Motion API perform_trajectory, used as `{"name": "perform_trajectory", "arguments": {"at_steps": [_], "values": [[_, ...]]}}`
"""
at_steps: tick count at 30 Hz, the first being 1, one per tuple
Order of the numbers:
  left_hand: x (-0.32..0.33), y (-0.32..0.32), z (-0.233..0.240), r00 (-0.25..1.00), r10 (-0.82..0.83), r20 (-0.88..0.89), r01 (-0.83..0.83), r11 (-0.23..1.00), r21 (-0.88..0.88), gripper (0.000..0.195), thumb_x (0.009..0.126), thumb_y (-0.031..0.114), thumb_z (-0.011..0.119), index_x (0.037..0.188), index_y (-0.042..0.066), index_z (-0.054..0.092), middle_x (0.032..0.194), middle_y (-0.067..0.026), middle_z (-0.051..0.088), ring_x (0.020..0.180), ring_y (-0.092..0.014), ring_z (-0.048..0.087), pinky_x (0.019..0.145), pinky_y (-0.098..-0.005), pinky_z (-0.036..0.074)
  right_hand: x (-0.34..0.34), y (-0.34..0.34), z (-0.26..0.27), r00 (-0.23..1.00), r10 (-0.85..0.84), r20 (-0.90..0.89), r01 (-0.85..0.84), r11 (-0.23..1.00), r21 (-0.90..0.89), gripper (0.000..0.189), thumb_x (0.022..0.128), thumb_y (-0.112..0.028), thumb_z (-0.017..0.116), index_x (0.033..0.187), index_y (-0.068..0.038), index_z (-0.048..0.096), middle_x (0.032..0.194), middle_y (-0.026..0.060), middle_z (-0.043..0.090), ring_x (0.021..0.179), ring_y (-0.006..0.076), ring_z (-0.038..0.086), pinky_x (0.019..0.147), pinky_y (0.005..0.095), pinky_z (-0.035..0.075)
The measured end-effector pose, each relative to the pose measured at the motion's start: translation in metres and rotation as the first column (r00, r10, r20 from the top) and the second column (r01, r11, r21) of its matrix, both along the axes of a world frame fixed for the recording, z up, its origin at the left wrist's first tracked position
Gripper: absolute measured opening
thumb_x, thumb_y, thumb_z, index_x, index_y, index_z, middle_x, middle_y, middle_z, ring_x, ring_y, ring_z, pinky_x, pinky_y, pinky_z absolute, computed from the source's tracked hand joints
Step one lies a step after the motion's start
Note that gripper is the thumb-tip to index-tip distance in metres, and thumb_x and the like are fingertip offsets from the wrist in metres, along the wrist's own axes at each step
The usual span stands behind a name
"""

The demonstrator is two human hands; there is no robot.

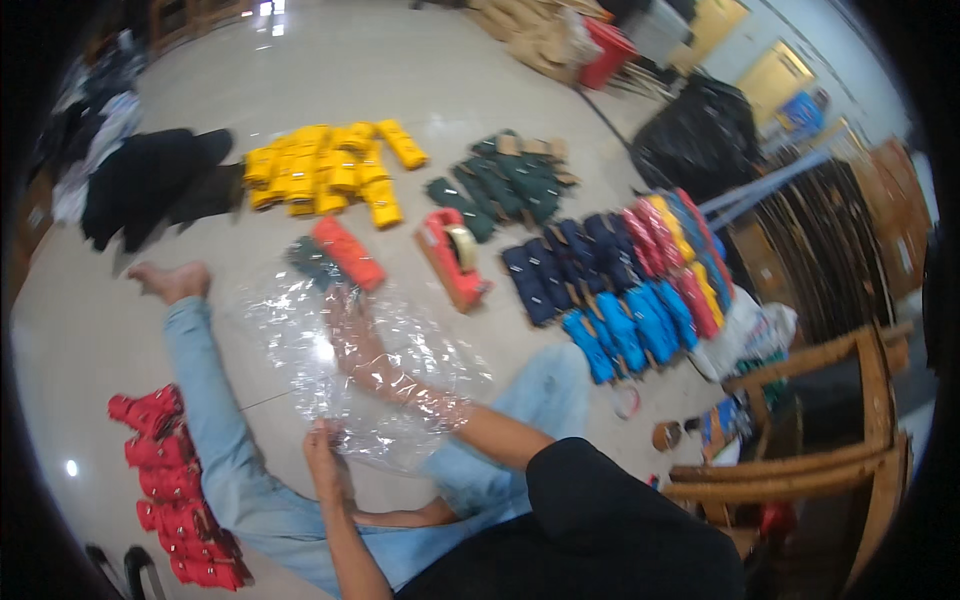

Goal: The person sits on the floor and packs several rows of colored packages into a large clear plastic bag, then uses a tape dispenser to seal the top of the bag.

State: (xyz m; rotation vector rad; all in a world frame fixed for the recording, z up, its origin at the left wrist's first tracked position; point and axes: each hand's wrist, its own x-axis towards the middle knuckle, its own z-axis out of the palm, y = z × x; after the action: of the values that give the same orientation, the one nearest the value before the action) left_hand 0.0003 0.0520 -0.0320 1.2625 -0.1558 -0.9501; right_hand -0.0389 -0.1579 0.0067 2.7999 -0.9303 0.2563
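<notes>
A large clear plastic bag (390, 352) lies spread before me. My left hand (322, 442) pinches its near edge. My right hand (346, 307) and forearm are inside or under the film, with the fingers at the near ends of an orange-red fabric roll (349, 253) and a dark green roll (313, 262). Glare and blur hide whether those fingers grip them. To the right of these rolls stands a red tape dispenser (451, 259) with a roll of tape.
Around me on the tiled floor lie yellow rolls (322, 169), dark green rolls (502, 180), navy rolls (536, 277), light blue rolls (630, 330) and red rolls (172, 487). Black cloth (154, 180) lies at left. A wooden frame (787, 472) and black bag (697, 135) stand at right.
</notes>
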Motion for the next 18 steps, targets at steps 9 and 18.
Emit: {"name": "perform_trajectory", "arguments": {"at_steps": [9, 18], "values": [[0.061, 0.031, -0.039, 0.960, 0.263, 0.097, -0.272, 0.957, 0.097, 0.039, 0.103, 0.039, 0.054, 0.124, 0.007, 0.055, 0.109, -0.0063, 0.061, 0.092, -0.017, 0.058, 0.076, -0.0302, 0.049, -0.325, 0.161, 0.073, 0.713, -0.481, 0.510, -0.117, 0.636, 0.763, 0.022, 0.098, -0.011, 0.060, 0.114, 0.001, 0.068, 0.117, 0.0168, 0.069, 0.108, 0.0321, 0.066, 0.091, 0.0376, 0.053], [0.203, 0.063, 0.023, -0.037, -0.286, 0.958, -0.488, 0.841, 0.232, 0.046, 0.104, 0.032, 0.050, 0.134, -0.004, 0.050, 0.133, -0.0222, 0.057, 0.118, -0.038, 0.057, 0.102, -0.0494, 0.044, -0.300, 0.136, 0.070, 0.670, -0.582, 0.461, 0.013, 0.630, 0.777, 0.016, 0.096, -0.017, 0.065, 0.101, -0.004, 0.072, 0.098, 0.0077, 0.073, 0.077, 0.0254, 0.070, 0.067, 0.0330, 0.054]]}}
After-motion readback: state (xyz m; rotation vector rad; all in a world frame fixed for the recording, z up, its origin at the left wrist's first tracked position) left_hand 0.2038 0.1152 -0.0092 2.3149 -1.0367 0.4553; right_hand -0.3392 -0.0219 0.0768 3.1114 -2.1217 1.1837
